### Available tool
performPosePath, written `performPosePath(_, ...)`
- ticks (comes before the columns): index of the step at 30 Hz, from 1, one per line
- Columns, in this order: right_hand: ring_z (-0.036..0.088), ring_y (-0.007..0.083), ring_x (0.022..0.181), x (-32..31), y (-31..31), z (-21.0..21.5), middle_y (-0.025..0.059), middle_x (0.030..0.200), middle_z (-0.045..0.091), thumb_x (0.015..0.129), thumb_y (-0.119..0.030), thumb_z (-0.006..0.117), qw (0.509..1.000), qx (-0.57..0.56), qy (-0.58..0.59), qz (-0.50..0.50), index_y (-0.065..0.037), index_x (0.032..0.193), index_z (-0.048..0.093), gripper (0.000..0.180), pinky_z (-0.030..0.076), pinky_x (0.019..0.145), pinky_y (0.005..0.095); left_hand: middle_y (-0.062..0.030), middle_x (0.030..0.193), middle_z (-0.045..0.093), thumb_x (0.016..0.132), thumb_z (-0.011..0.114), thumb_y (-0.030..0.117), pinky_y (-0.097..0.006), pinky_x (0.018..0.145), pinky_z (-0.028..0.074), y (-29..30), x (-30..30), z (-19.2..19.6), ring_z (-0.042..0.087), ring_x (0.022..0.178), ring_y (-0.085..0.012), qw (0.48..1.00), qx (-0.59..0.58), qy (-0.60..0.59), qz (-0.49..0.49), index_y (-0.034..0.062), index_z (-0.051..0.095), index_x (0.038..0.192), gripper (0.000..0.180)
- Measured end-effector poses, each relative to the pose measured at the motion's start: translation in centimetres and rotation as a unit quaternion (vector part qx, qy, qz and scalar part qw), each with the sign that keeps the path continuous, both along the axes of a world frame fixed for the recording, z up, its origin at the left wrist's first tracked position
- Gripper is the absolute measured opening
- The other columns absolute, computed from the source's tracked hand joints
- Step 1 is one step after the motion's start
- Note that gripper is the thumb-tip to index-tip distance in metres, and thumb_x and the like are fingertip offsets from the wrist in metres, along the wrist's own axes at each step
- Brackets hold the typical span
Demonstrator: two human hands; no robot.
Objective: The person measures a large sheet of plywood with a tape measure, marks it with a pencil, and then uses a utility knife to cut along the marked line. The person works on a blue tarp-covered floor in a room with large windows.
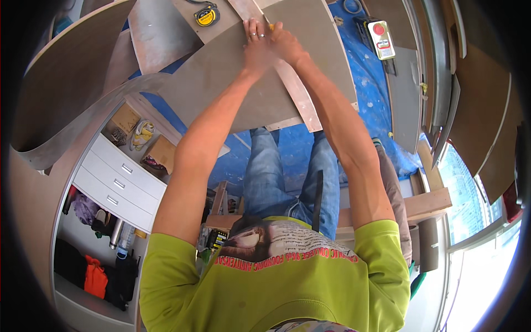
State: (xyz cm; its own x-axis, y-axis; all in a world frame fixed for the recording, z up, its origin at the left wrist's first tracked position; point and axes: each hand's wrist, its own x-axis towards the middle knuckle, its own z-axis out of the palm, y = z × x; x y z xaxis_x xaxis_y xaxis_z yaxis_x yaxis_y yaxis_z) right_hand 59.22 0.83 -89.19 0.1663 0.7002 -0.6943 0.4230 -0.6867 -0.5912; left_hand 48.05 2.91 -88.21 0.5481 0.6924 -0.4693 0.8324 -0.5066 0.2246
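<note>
We lay our left hand (255,48), its fingers forward, on a long pale strip (298,95) that crosses a broad grey-brown board (221,97), while our right hand (286,45), just beside it, grips a small yellow tool (271,26) mostly hidden by the fingers. Ahead and to our left we see a yellow-and-black tape measure (206,16); to our right, a can (383,48) with a red cap near blue sheeting (368,94), and white drawers (119,182) at our left.

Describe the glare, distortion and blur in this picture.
Head view: the window glares white at lower right; head view: the strip looks bowed, and the corners go black; head view: a hazy patch blurs the left hand near its wrist.
</note>
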Motion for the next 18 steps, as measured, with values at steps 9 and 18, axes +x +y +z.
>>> performPosePath(9,0.07,0.0462,0.082,-0.7,-7.0,1.3,0.0294,0.087,0.069,0.088,-0.011,0.061,0.999,0.043,-0.015,0.009,0.004,0.109,0.043,0.032,0.057,0.071,0.0526,-0.0203,0.162,0.007,0.059,0.095,0.022,-0.043,0.118,0.037,0.3,-1.5,-2.6,0.005,0.153,-0.0401,1.0,0.014,-0.01,0.011,-0.0095,0.013,0.151,0.127)
performPosePath(18,0.068,0.048,0.08,-2.2,-17.9,1.6,0.0314,0.084,0.067,0.091,-0.007,0.054,0.999,0.009,-0.048,0.005,0.002,0.111,0.044,0.024,0.055,0.07,0.0563,-0.0178,0.162,0.005,0.057,0.097,0.035,-0.043,0.115,0.044,0.3,0.2,0.3,0.004,0.153,-0.0379,0.998,-0.043,0.006,0.038,-0.0099,0.015,0.15,0.132)
